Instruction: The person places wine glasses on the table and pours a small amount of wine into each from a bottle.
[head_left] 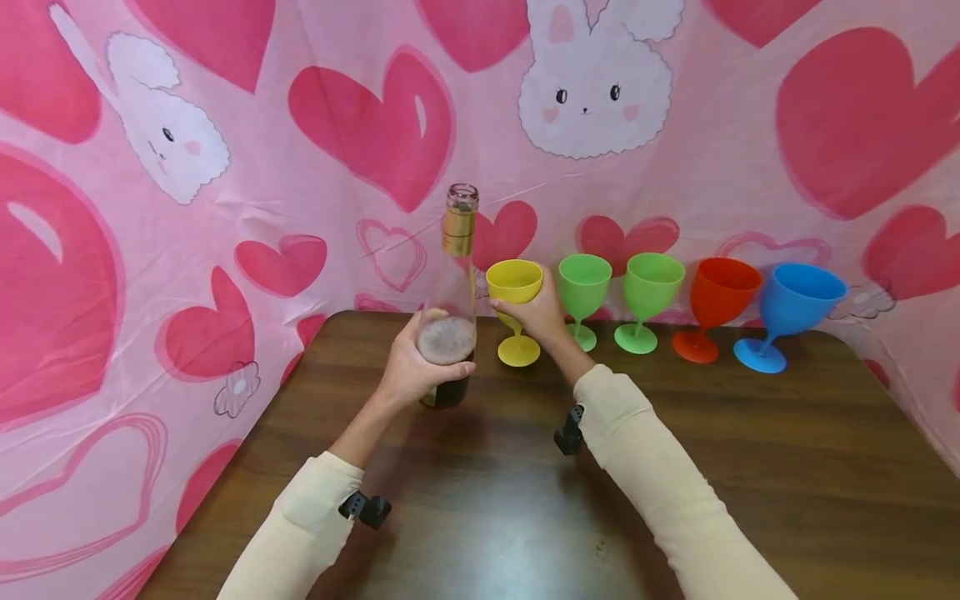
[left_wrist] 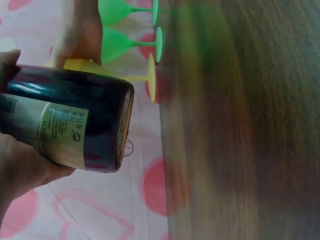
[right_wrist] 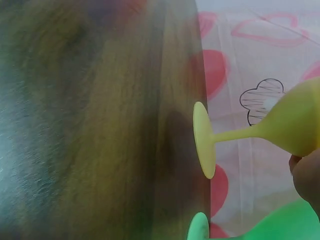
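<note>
My left hand (head_left: 420,362) grips a glass bottle (head_left: 450,287) around its body, fingers behind and thumb across the front. Dark liquid with froth on top fills the lower part, and gold foil wraps the uncapped neck. In the left wrist view, a gold and pale label (left_wrist: 65,130) shows near the bottle's base, which hangs above the table. Just right of the bottle, my right hand (head_left: 537,307) holds a yellow goblet (head_left: 514,287) by its bowl. The goblet's stem and round foot (right_wrist: 204,140) show below the fingers in the right wrist view.
To the right of the yellow goblet, two green goblets (head_left: 585,283) (head_left: 652,287), a red goblet (head_left: 722,296) and a blue goblet (head_left: 797,300) stand in a row along the back of the brown wooden table (head_left: 480,508). A pink heart-and-rabbit cloth (head_left: 300,217) hangs behind.
</note>
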